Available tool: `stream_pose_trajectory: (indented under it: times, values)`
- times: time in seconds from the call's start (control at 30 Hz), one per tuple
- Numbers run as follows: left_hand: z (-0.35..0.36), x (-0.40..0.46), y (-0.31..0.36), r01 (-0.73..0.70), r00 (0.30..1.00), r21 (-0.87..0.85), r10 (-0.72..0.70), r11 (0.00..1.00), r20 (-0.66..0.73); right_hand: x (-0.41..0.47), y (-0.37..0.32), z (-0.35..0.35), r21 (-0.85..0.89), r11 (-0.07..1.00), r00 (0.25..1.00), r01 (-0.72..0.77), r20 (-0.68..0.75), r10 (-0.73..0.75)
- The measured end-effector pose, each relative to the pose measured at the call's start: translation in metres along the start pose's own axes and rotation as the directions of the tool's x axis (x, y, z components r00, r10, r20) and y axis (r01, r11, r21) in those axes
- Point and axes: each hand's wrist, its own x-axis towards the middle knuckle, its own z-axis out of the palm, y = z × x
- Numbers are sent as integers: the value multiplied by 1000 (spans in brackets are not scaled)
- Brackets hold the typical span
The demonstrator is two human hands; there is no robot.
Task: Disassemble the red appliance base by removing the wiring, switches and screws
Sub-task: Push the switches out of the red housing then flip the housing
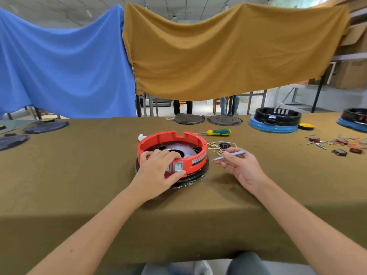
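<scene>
The round red appliance base [174, 138] sits on a black ring in the middle of the table, open side up, with a metal plate inside. Two grey rocker switches [178, 166] are set in its near wall. My left hand [158, 171] grips that near wall, fingers over the rim and thumb under the switches, partly hiding one. My right hand [241, 167] hovers just right of the base, holding a thin grey tool [231, 155] pointed left. Loose wiring with brass terminals and a black part [223, 146] lies behind that hand.
A green-and-yellow screwdriver [217, 132] lies behind the base. Two dark round plates [188, 118] rest at the far edge. A blue-and-black base [275, 120] and yellow tape roll [306, 126] stand far right, with scattered switches and wires [339, 144]. Dark plates [45, 127] lie far left.
</scene>
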Motion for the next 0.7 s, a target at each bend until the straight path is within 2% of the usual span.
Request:
stream_pose_trajectory:
  times: [0.17,0.33,0.5,0.7]
  values:
    - [7,-9,-9,-8,995,-7,7,1000,-101,-9,5,25,66,998,998,-8,67,3]
    - [10,-9,-7,25,992,-9,-26,1000,-125,-13,6,65,-77,972,973,222,86,-215]
    - [10,-9,-6,45,992,7,-44,999,-115,-18,17,85,-336,816,880,471,234,-412]
    - [13,-8,-8,61,988,33,-56,998,-143,-17,15,90,-505,647,820,572,335,-463]
